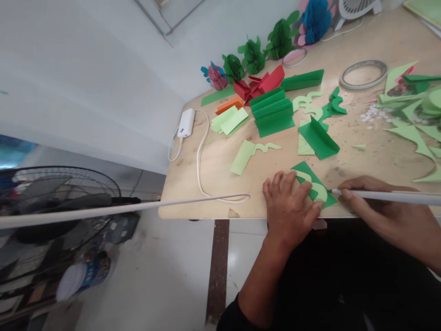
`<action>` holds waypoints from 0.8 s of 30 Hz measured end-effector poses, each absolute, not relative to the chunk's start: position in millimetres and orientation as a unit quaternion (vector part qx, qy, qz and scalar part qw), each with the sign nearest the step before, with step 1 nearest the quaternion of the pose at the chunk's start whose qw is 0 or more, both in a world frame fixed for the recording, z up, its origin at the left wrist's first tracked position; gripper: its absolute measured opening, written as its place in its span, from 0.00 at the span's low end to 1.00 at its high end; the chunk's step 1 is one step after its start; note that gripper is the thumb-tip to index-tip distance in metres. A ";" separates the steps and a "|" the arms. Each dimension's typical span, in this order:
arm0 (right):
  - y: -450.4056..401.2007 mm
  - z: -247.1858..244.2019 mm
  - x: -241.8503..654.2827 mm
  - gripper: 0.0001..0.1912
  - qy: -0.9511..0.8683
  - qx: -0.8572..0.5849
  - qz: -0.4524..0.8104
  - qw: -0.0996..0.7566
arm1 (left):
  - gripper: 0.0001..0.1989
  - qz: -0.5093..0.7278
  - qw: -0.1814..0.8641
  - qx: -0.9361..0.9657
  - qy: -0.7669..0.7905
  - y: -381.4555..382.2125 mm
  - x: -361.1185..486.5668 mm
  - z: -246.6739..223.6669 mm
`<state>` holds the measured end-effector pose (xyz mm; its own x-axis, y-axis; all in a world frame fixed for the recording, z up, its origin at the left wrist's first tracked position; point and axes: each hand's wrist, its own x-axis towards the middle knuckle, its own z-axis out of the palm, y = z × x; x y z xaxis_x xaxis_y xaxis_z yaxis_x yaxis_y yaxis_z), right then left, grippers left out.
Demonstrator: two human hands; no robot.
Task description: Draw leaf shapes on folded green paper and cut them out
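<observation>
Near the table's front edge lies a dark green paper piece (305, 167) with a light green curved cutout (321, 191) on top. My left hand (289, 202) rests on both with its fingers spread, pressing them flat against the table. From the right, my right hand (375, 202) pinches a thin pen-like tool (334, 191), whose tip is at the right edge of the dark green paper. A white cable runs in front of this hand and hides part of it.
Folded green paper (319, 138), a green stack (272, 112) and red paper (258, 85) lie beyond my hands. Light green scraps (413, 138) are at right, a tape roll (363, 74) behind. Paper figures (253, 55) line the wall. A power strip (186, 122) sits left.
</observation>
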<state>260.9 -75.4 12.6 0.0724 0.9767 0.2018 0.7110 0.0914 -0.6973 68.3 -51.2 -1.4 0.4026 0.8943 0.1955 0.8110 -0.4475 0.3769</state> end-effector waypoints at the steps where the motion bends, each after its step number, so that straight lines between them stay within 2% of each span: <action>1: -75.8 12.2 260.9 0.17 -0.653 -0.648 0.191 0.342 | 0.17 0.187 0.111 0.830 0.513 -51.2 68.2 -1.5; 16: -79.6 11.5 261.6 0.19 -0.651 -0.655 0.194 0.332 | 0.18 0.182 0.094 0.833 0.514 -51.5 68.4 -2.5; 24: -77.4 13.1 261.1 0.19 -0.625 -0.656 0.213 0.366 | 0.17 0.185 0.097 0.832 0.514 -51.4 68.6 -2.2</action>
<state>261.1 -77.4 13.1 0.1284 0.9755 0.1786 0.6637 0.0492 -0.7463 68.6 -51.4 -2.2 0.4031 0.8914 0.2072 0.8196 -0.4524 0.3516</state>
